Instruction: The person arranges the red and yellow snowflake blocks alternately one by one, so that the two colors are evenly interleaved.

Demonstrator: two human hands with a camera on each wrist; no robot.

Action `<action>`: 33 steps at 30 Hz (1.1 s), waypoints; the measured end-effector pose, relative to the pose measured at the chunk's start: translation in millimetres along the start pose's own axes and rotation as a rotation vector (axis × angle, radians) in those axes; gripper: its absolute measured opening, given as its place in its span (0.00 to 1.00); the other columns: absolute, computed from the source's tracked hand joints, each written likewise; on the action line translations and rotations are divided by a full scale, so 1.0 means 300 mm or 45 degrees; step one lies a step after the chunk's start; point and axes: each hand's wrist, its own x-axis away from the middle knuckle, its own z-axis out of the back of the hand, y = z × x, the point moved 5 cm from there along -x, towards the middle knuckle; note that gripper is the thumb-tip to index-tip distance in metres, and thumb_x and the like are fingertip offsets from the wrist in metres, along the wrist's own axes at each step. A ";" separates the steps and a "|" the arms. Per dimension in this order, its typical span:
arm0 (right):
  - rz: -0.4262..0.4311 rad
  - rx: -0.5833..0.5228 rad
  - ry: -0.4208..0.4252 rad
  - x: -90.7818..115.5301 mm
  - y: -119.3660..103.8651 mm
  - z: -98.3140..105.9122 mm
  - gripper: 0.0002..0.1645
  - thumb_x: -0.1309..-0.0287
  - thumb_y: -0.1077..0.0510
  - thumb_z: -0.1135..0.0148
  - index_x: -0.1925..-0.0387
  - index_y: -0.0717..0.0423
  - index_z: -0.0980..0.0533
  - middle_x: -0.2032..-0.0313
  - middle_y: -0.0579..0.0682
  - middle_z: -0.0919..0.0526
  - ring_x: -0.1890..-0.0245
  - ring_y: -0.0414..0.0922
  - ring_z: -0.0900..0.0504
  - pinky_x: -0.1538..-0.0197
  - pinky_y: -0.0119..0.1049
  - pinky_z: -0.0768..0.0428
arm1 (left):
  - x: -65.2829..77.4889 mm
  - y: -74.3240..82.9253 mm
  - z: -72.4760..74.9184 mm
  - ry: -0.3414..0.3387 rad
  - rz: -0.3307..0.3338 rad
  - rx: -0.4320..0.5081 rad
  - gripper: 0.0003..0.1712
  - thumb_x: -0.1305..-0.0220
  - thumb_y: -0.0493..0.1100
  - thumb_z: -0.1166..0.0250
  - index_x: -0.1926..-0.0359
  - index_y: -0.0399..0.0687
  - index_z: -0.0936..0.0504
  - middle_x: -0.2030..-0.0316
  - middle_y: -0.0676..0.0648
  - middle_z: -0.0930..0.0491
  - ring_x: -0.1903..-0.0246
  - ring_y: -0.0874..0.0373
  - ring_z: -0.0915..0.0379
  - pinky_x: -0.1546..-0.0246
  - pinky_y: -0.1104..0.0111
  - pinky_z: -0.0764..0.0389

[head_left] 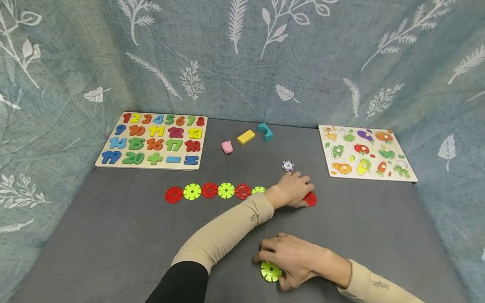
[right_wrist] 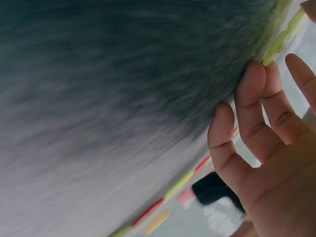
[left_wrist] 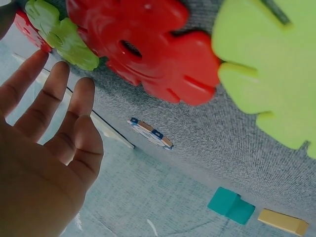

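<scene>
A row of notched plastic flower discs, red and yellow-green by turns, runs across the table from a red disc point(head_left: 174, 195) on the left. At its right end my left hand point(head_left: 289, 190) holds a red flower disc point(head_left: 310, 199) at the edge; in the left wrist view this red disc point(left_wrist: 30, 33) lies between thumb and index finger, beside a green disc point(left_wrist: 59, 37). My left hand and forearm hide part of the row. Nearer the front, my right hand point(head_left: 293, 261) pinches a green flower disc point(head_left: 270, 271) by its rim; the right wrist view shows the disc point(right_wrist: 286, 37) edge-on at the fingertips.
A number puzzle board point(head_left: 151, 141) stands back left, a vegetable puzzle board point(head_left: 367, 153) back right. Between them are a pink pig-like figure point(head_left: 227, 147), a yellow block point(head_left: 246, 137), a teal arch block point(head_left: 265, 131) and a poker chip point(head_left: 288, 165). A patterned cloth point(head_left: 242, 75) hangs behind.
</scene>
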 end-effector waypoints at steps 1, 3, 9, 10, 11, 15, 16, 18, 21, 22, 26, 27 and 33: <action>-0.024 -0.012 0.019 0.014 0.009 0.002 0.39 0.68 0.49 0.35 0.44 0.38 0.29 0.58 0.38 0.25 0.64 0.32 0.26 0.61 0.29 0.33 | -0.001 0.001 0.001 -0.003 -0.003 0.001 0.32 0.37 0.67 0.44 0.35 0.65 0.31 0.42 0.56 0.28 0.45 0.57 0.32 0.45 0.62 0.29; -0.076 -0.027 0.058 0.046 0.028 0.006 0.40 0.69 0.50 0.35 0.44 0.38 0.28 0.58 0.37 0.25 0.65 0.31 0.27 0.61 0.29 0.32 | -0.004 0.002 0.001 -0.007 -0.005 0.004 0.32 0.36 0.67 0.44 0.35 0.65 0.31 0.41 0.56 0.29 0.44 0.57 0.32 0.44 0.62 0.30; -0.284 -0.021 0.142 0.150 0.095 0.021 0.42 0.72 0.52 0.35 0.44 0.38 0.28 0.59 0.34 0.25 0.66 0.30 0.28 0.58 0.35 0.26 | -0.015 -0.005 -0.002 -0.008 -0.007 -0.017 0.32 0.36 0.68 0.46 0.34 0.65 0.32 0.41 0.56 0.29 0.43 0.56 0.32 0.44 0.61 0.29; -0.320 -0.024 0.152 0.167 0.105 0.024 0.42 0.73 0.52 0.35 0.44 0.38 0.28 0.59 0.34 0.26 0.67 0.30 0.29 0.58 0.35 0.26 | -0.017 -0.005 -0.003 -0.008 -0.008 -0.017 0.32 0.36 0.68 0.46 0.34 0.65 0.32 0.41 0.56 0.29 0.43 0.56 0.32 0.45 0.61 0.29; -0.350 -0.032 0.159 0.184 0.114 0.025 0.42 0.73 0.52 0.34 0.44 0.38 0.27 0.59 0.33 0.26 0.67 0.30 0.30 0.59 0.35 0.26 | -0.018 -0.005 -0.003 -0.007 -0.010 -0.015 0.32 0.36 0.68 0.46 0.34 0.65 0.31 0.41 0.56 0.29 0.43 0.56 0.32 0.45 0.61 0.29; -0.442 -0.077 0.201 0.244 0.143 0.029 0.42 0.73 0.53 0.34 0.45 0.40 0.27 0.60 0.32 0.26 0.70 0.28 0.33 0.62 0.32 0.28 | -0.018 -0.003 -0.004 -0.006 -0.020 -0.006 0.31 0.36 0.67 0.45 0.35 0.64 0.31 0.42 0.55 0.29 0.44 0.56 0.31 0.46 0.61 0.28; -0.458 -0.081 0.215 0.255 0.150 0.030 0.42 0.74 0.54 0.34 0.45 0.40 0.26 0.60 0.32 0.27 0.71 0.28 0.34 0.62 0.31 0.28 | -0.018 -0.002 -0.003 -0.006 -0.021 -0.004 0.31 0.36 0.67 0.45 0.35 0.64 0.31 0.42 0.55 0.28 0.44 0.56 0.31 0.46 0.61 0.28; -0.483 -0.074 0.239 0.274 0.161 0.030 0.41 0.75 0.54 0.34 0.46 0.41 0.26 0.61 0.31 0.27 0.72 0.27 0.35 0.63 0.31 0.29 | -0.015 -0.001 -0.002 -0.005 -0.023 -0.004 0.31 0.36 0.67 0.45 0.35 0.63 0.30 0.43 0.55 0.28 0.44 0.56 0.31 0.46 0.61 0.28; -0.497 -0.049 0.258 0.290 0.175 0.033 0.41 0.76 0.55 0.34 0.48 0.42 0.25 0.62 0.32 0.27 0.74 0.27 0.36 0.64 0.29 0.29 | -0.015 -0.003 -0.001 -0.005 -0.019 -0.001 0.32 0.36 0.67 0.45 0.35 0.63 0.30 0.43 0.55 0.28 0.45 0.57 0.31 0.47 0.61 0.28; -0.498 -0.046 0.262 0.293 0.179 0.034 0.40 0.76 0.55 0.35 0.48 0.42 0.25 0.62 0.32 0.27 0.75 0.27 0.36 0.65 0.29 0.29 | -0.014 -0.004 -0.001 -0.006 -0.019 0.000 0.32 0.36 0.68 0.46 0.35 0.63 0.30 0.43 0.56 0.28 0.45 0.57 0.31 0.47 0.61 0.28; -0.490 -0.086 0.266 0.298 0.188 0.038 0.39 0.75 0.57 0.35 0.49 0.45 0.25 0.61 0.34 0.26 0.75 0.27 0.35 0.66 0.26 0.29 | -0.018 -0.005 -0.001 -0.011 -0.015 0.006 0.31 0.36 0.67 0.46 0.35 0.64 0.30 0.44 0.56 0.28 0.45 0.57 0.31 0.47 0.61 0.28; -0.490 -0.100 0.269 0.300 0.190 0.040 0.39 0.75 0.58 0.35 0.49 0.45 0.25 0.61 0.34 0.26 0.75 0.27 0.34 0.66 0.26 0.29 | -0.018 -0.005 -0.001 -0.011 -0.015 0.007 0.31 0.36 0.67 0.46 0.35 0.64 0.30 0.44 0.55 0.28 0.45 0.57 0.31 0.47 0.61 0.28; -0.498 -0.117 0.296 0.314 0.202 0.053 0.36 0.72 0.60 0.34 0.50 0.48 0.24 0.61 0.36 0.25 0.70 0.29 0.30 0.63 0.25 0.27 | -0.020 -0.004 0.000 -0.016 -0.013 0.009 0.31 0.36 0.67 0.45 0.36 0.64 0.30 0.43 0.55 0.28 0.45 0.56 0.31 0.46 0.61 0.29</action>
